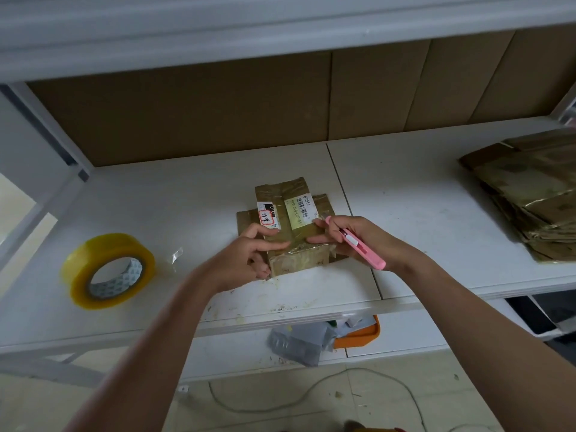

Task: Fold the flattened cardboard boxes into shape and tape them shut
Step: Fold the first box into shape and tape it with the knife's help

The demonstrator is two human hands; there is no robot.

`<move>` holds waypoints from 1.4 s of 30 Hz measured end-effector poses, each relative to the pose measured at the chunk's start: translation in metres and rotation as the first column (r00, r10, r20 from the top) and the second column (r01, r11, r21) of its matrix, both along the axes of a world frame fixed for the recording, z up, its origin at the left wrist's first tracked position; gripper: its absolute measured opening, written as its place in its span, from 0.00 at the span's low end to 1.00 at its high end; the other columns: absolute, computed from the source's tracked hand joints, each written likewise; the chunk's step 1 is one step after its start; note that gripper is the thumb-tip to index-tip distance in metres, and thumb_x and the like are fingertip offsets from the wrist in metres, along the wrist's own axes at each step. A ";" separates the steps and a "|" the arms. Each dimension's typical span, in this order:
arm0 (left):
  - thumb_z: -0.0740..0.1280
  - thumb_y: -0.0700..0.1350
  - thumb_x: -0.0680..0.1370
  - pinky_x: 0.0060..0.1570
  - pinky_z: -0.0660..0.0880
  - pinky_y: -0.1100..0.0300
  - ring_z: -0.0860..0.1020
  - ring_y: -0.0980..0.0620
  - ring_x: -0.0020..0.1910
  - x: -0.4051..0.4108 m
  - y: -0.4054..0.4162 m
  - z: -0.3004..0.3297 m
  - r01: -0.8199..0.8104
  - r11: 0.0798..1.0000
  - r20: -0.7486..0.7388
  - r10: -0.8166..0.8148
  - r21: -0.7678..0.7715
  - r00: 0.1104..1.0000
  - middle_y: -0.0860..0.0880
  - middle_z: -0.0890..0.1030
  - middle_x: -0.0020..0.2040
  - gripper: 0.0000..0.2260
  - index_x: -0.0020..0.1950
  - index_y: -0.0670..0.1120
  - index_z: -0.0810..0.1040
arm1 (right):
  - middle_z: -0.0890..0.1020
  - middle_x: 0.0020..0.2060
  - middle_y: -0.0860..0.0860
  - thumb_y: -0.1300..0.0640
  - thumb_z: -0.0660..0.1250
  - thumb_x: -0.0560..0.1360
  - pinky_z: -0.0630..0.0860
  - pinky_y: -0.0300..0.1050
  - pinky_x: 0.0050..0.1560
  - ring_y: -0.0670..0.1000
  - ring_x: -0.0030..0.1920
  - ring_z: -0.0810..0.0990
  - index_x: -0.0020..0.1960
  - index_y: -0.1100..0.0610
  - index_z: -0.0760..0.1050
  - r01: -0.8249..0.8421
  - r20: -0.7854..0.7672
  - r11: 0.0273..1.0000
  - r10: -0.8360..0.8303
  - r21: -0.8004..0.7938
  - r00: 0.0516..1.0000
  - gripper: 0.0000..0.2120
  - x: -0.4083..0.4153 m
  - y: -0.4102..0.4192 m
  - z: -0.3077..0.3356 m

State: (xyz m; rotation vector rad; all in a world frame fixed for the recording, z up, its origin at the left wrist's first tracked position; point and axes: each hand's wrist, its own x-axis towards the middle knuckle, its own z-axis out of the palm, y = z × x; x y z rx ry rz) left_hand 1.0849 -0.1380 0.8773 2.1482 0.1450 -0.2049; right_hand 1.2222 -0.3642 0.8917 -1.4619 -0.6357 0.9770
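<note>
A small brown cardboard box [290, 213] with white shipping labels sits on the white shelf [187, 198], its flaps spread at both sides and clear tape over its near end. My left hand [252, 251] grips the box's near left corner, forefinger lying across the top. My right hand [349, 236] holds a pink utility knife [358, 244] while its fingertips press on the box's top right. A roll of yellowish clear tape [107, 269] lies at the left of the shelf.
A stack of flattened taped cardboard boxes [526, 191] lies at the right of the shelf. Brown cardboard sheets [218, 113] line the back. A scrap of clear tape [177, 254] lies beside the roll. Below, an orange tray [361, 336] holds grey bags.
</note>
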 end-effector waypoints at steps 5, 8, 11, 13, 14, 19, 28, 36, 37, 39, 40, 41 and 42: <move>0.72 0.31 0.74 0.48 0.82 0.52 0.80 0.44 0.43 -0.002 -0.006 -0.010 -0.073 0.997 0.132 0.075 -0.021 0.988 0.62 0.67 0.63 0.24 0.62 0.56 0.78 | 0.76 0.64 0.56 0.68 0.56 0.76 0.74 0.41 0.43 0.53 0.60 0.81 0.33 0.61 0.64 0.089 -0.067 0.996 -0.087 0.021 0.994 0.13 -0.005 0.004 -0.003; 0.72 0.32 0.73 0.47 0.82 0.52 0.80 0.47 0.39 -0.002 -0.007 -0.015 -0.086 0.996 0.189 0.086 -0.011 0.978 0.62 0.68 0.62 0.24 0.59 0.59 0.77 | 0.77 0.61 0.56 0.69 0.55 0.74 0.74 0.44 0.45 0.54 0.57 0.82 0.30 0.60 0.65 0.163 -0.110 0.985 -0.156 0.054 0.982 0.14 -0.010 0.006 -0.005; 0.73 0.33 0.73 0.47 0.81 0.50 0.78 0.41 0.38 -0.003 -0.010 -0.021 -0.123 0.992 0.272 0.108 0.038 0.956 0.67 0.70 0.59 0.23 0.58 0.60 0.78 | 0.77 0.57 0.58 0.72 0.55 0.73 0.75 0.43 0.40 0.56 0.54 0.83 0.26 0.58 0.70 0.246 -0.176 0.961 -0.223 0.123 0.959 0.20 -0.019 0.009 -0.008; 0.74 0.35 0.72 0.45 0.80 0.49 0.77 0.42 0.36 -0.002 -0.014 -0.024 -0.165 0.984 0.332 0.134 0.068 0.934 0.68 0.71 0.57 0.23 0.56 0.62 0.78 | 0.77 0.57 0.59 0.73 0.55 0.73 0.76 0.41 0.39 0.56 0.53 0.83 0.25 0.57 0.72 0.312 -0.166 0.939 -0.288 0.144 0.943 0.23 -0.025 0.011 -0.011; 0.75 0.36 0.72 0.43 0.80 0.49 0.77 0.42 0.35 -0.001 -0.016 -0.026 -0.182 0.981 0.353 0.145 0.074 0.924 0.68 0.72 0.57 0.23 0.55 0.64 0.78 | 0.78 0.57 0.60 0.74 0.55 0.73 0.76 0.39 0.37 0.57 0.53 0.83 0.26 0.58 0.71 0.338 -0.134 0.931 -0.320 0.141 0.938 0.21 -0.028 0.011 -0.013; 0.77 0.49 0.67 0.38 0.80 0.47 0.76 0.43 0.32 -0.001 -0.023 -0.027 -0.250 0.966 0.397 0.205 0.066 0.895 0.65 0.73 0.55 0.19 0.57 0.53 0.82 | 0.79 0.56 0.60 0.72 0.56 0.75 0.76 0.40 0.37 0.56 0.51 0.83 0.31 0.60 0.70 0.298 0.091 0.948 -0.308 0.110 0.947 0.16 -0.023 0.010 -0.021; 0.79 0.39 0.67 0.39 0.71 0.74 0.74 0.70 0.40 0.002 -0.028 -0.027 -0.321 0.946 0.431 0.272 0.043 0.860 0.60 0.75 0.52 0.17 0.56 0.42 0.84 | 0.84 0.41 0.59 0.78 0.60 0.75 0.77 0.50 0.59 0.55 0.54 0.84 0.39 0.59 0.65 0.468 0.258 0.825 -0.550 0.317 0.794 0.16 -0.004 -0.031 -0.039; 0.78 0.39 0.69 0.46 0.78 0.59 0.75 0.63 0.46 0.001 -0.018 -0.027 -0.278 0.961 0.384 0.254 0.008 0.888 0.61 0.77 0.54 0.14 0.53 0.50 0.85 | 0.77 0.36 0.60 0.74 0.63 0.75 0.81 0.44 0.40 0.58 0.41 0.81 0.41 0.64 0.66 0.471 -0.024 0.861 -0.475 0.193 0.879 0.10 -0.023 -0.008 -0.045; 0.77 0.38 0.69 0.46 0.80 0.58 0.76 0.59 0.47 0.000 -0.012 -0.026 -0.265 0.964 0.364 0.247 -0.002 0.898 0.62 0.78 0.55 0.15 0.51 0.54 0.85 | 0.78 0.35 0.63 0.73 0.64 0.75 0.81 0.46 0.39 0.58 0.39 0.81 0.40 0.63 0.66 0.445 -0.031 0.876 -0.448 0.185 0.894 0.10 -0.025 -0.009 -0.046; 0.76 0.34 0.70 0.47 0.82 0.55 0.79 0.57 0.52 0.000 0.004 -0.026 -0.247 0.969 0.347 0.230 0.006 0.909 0.66 0.78 0.57 0.18 0.47 0.59 0.85 | 0.81 0.36 0.65 0.73 0.69 0.73 0.81 0.50 0.40 0.60 0.39 0.84 0.39 0.61 0.65 0.274 0.155 0.948 -0.299 0.164 0.942 0.14 -0.029 -0.014 -0.045; 0.74 0.32 0.71 0.48 0.82 0.53 0.80 0.57 0.54 0.000 0.013 -0.026 -0.247 0.968 0.354 0.218 0.036 0.909 0.67 0.78 0.58 0.21 0.47 0.60 0.85 | 0.81 0.35 0.63 0.70 0.71 0.72 0.82 0.50 0.38 0.60 0.38 0.84 0.38 0.59 0.65 0.228 0.326 0.966 -0.257 0.124 0.910 0.15 -0.032 -0.016 -0.044; 0.71 0.31 0.72 0.49 0.82 0.51 0.80 0.57 0.56 0.002 0.022 -0.025 -0.254 0.964 0.368 0.209 0.077 0.906 0.66 0.79 0.60 0.23 0.48 0.61 0.84 | 0.80 0.32 0.59 0.65 0.73 0.73 0.81 0.48 0.35 0.59 0.35 0.84 0.37 0.58 0.66 0.253 0.473 0.962 -0.272 0.104 0.838 0.15 -0.033 -0.016 -0.041; 0.68 0.29 0.73 0.50 0.81 0.50 0.79 0.58 0.58 0.004 0.030 -0.025 -0.263 0.958 0.388 0.201 0.111 0.900 0.66 0.79 0.61 0.24 0.49 0.61 0.84 | 0.78 0.30 0.56 0.59 0.73 0.73 0.78 0.47 0.32 0.57 0.31 0.81 0.36 0.56 0.68 0.315 0.573 0.943 -0.320 0.111 0.755 0.14 -0.032 -0.017 -0.040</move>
